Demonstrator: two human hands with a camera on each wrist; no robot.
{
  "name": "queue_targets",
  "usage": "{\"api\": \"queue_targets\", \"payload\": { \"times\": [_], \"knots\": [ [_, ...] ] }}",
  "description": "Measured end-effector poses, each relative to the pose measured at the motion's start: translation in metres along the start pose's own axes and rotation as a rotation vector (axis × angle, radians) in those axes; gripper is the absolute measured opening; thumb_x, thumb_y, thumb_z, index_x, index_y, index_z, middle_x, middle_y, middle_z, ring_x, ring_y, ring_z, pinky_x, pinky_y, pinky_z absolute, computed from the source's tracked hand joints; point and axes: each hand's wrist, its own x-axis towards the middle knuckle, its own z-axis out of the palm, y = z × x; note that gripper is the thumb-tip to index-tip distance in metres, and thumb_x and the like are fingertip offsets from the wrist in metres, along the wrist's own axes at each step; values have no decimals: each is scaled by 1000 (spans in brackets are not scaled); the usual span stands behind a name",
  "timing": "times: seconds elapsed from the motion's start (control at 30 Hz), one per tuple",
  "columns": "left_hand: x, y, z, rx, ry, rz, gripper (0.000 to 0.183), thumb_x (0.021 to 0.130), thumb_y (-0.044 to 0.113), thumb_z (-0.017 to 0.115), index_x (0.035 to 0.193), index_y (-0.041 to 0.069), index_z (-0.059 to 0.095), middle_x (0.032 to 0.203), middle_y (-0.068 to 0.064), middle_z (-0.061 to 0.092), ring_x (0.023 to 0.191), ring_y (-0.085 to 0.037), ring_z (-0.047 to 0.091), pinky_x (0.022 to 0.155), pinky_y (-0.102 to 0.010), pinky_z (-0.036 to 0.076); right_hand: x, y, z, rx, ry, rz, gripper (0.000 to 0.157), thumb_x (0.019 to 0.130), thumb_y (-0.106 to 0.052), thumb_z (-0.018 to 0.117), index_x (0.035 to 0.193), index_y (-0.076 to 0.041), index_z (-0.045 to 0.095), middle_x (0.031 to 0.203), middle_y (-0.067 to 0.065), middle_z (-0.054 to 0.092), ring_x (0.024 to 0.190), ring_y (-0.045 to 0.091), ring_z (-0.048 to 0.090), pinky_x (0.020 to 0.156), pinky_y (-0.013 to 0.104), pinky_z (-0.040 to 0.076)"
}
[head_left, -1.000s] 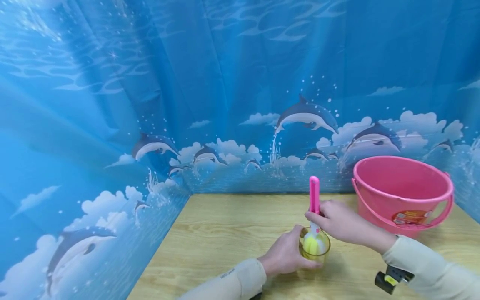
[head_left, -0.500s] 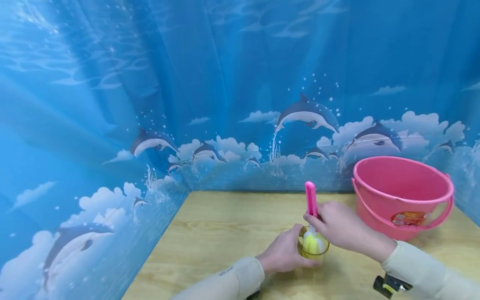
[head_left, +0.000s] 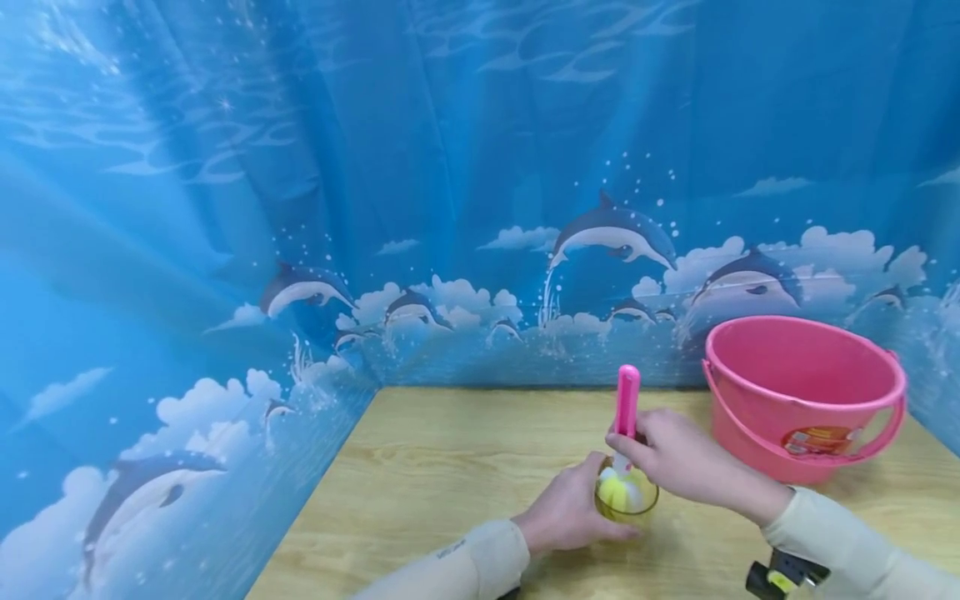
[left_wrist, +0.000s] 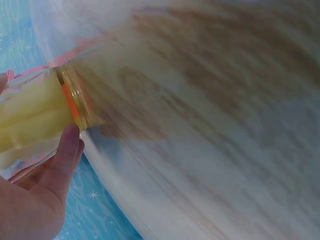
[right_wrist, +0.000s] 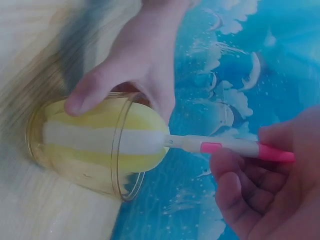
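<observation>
My left hand [head_left: 568, 510] grips a clear amber-tinted glass [right_wrist: 82, 175] around its side, on the wooden table. Pushed down into the glass is the yellow and white sponge head [right_wrist: 107, 137] of a cup brush. My right hand [head_left: 678, 458] pinches the brush's pink and white handle [head_left: 627, 402] just above the glass rim, and the pink end sticks up past the fingers. In the right wrist view the sponge fills much of the glass and its top reaches the rim. The left wrist view has the left hand [left_wrist: 42, 197] against the glass near its base [left_wrist: 75, 100].
A pink bucket [head_left: 750, 417] with a pink carrying handle and an orange label stands at the right, beyond the right forearm. Behind the wood-grain table [head_left: 420, 467] hangs a blue curtain [head_left: 450, 167] printed with dolphins and clouds.
The brush handle sits a little lower than a second ago. It leaned left half a second ago and leans slightly right now. The left hand and glass have hardly moved.
</observation>
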Motion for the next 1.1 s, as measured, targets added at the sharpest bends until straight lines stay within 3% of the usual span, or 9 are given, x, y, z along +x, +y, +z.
{"api": "queue_targets", "payload": {
  "times": [0.17,0.4,0.63,0.77,0.93,1.1],
  "knots": [
    [0,0,-1,26,8,-12,83,58,65,74,124,27,41,109,16,55,91,3,53,78,-22,48,2,4,-8,45,-44,47,20,92,-31,55,85,-15,64,56,0,54,42,9,43,37,20,35],
    [1,-1,-1,35,12,-24,84,58,65,75,125,27,41,112,14,55,86,2,52,71,-21,47,5,-6,-5,-156,15,4,22,90,-30,58,73,-17,59,52,-7,50,41,7,39,38,21,34],
    [2,0,-2,20,14,29,86,61,61,75,131,29,36,105,18,55,86,5,52,71,-18,46,4,-13,4,-284,114,-48,31,91,-32,57,63,-20,48,46,-10,37,37,3,32,35,18,28],
    [2,1,-1,26,22,33,86,60,61,76,130,29,36,100,20,54,87,6,52,74,-18,47,5,-10,5,-234,123,-34,31,90,-31,57,62,-20,52,46,-9,37,38,3,31,35,18,26],
    [1,1,-1,12,3,-3,86,60,61,76,129,29,37,98,19,54,87,5,52,74,-20,47,7,-5,4,-124,99,-28,21,91,-28,57,75,-17,64,51,-8,46,40,4,34,36,19,29],
    [0,2,1,10,13,-16,80,58,60,77,122,29,41,95,19,53,83,5,51,73,-19,47,6,-1,2,-43,52,3,20,92,-29,56,77,-17,64,52,-5,46,41,5,36,38,19,32]
  ]
}}
